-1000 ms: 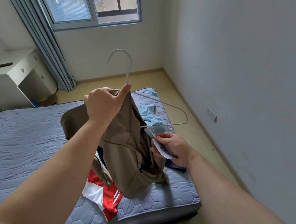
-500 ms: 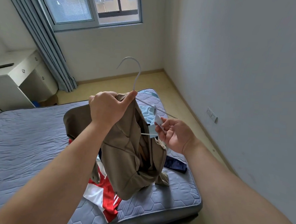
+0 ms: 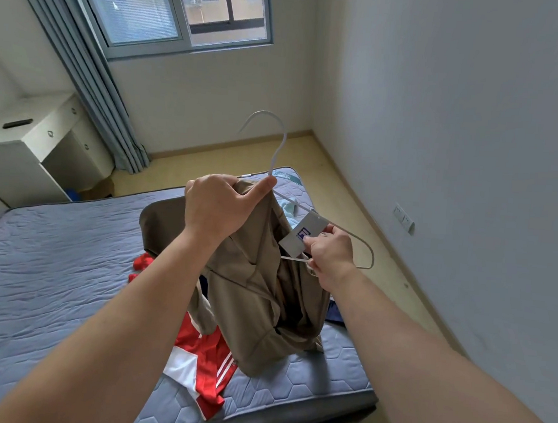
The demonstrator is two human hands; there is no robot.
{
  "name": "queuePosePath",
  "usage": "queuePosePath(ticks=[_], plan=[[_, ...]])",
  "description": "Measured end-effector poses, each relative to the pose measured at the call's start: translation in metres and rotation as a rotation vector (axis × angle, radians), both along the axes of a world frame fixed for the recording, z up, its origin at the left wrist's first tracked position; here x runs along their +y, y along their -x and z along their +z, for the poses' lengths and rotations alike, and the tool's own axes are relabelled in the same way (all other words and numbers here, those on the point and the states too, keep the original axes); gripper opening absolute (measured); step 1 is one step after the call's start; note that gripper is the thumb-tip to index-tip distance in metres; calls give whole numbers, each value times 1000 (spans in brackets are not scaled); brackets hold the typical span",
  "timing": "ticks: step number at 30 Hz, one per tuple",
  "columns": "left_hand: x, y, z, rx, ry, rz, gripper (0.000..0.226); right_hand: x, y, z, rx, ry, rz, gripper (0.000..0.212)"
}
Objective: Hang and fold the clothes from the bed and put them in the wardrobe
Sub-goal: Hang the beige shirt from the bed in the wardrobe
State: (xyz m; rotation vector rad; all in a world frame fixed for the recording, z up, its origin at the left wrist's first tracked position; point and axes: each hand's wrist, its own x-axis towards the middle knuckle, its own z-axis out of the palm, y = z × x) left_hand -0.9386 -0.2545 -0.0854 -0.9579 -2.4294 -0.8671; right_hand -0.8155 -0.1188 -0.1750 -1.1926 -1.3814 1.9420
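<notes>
My left hand (image 3: 217,207) grips the top of a tan garment (image 3: 259,295) together with the neck of a white wire hanger (image 3: 277,142), held up over the bed (image 3: 55,263). The garment hangs down and its lower part rests on the mattress. My right hand (image 3: 329,255) pinches a grey paper tag (image 3: 300,234) on the garment and touches the hanger's lower bar. The hanger's right shoulder sticks out bare past my right hand. A red and white garment (image 3: 203,367) lies on the bed under the tan one. A light blue garment (image 3: 287,210) shows behind it.
A dark blue garment (image 3: 335,314) lies at the bed's right edge. A white desk (image 3: 30,150) stands at the back left beside a grey curtain (image 3: 93,79) and a window. A narrow strip of floor (image 3: 353,196) runs between bed and right wall.
The hanger's right shoulder has come out from the garment and my right hand has shifted up and right along it, now pinching the tag flat. My left hand stays at the hanger's neck.
</notes>
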Motion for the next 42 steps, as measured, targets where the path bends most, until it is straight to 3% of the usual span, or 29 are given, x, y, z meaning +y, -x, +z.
queuePosePath(ticks=[4, 8, 14, 17, 20, 24, 27, 30, 32, 36, 39, 42], plan=[[1, -1, 0, 4, 8, -17, 82, 2, -4, -3, -76, -161, -23, 26], [3, -2, 0, 9, 9, -4, 82, -1, -11, -6, -271, -430, 292, 31], [2, 3, 0, 10, -8, 30, 82, -5, -34, -6, -439, -948, 198, 32], [-1, 7, 0, 40, 0, 42, 83, -8, -48, -2, -298, -1200, 43, 33], [-3, 9, 0, 82, 15, 34, 83, -8, -52, 4, -150, -1226, -83, 30], [-4, 8, -2, 171, 81, 30, 81, -1, -49, 6, -153, -1058, -160, 26], [-7, 8, -4, 224, 102, 0, 81, 10, -46, -3, -285, -818, -118, 18], [-9, 9, -2, 262, 121, -16, 81, 23, -44, -18, -265, -197, -28, 5], [-14, 11, -1, 299, 116, -39, 79, 23, -49, -26, -253, 179, 157, 3], [-21, 15, 0, 382, 129, -127, 78, 19, -56, -45, -416, 452, 554, 36], [-24, 15, 4, 401, 70, -183, 75, 14, -57, -56, -437, 695, 722, 27], [-29, 17, 9, 384, -2, -209, 74, 5, -60, -68, -521, 644, 902, 15]])
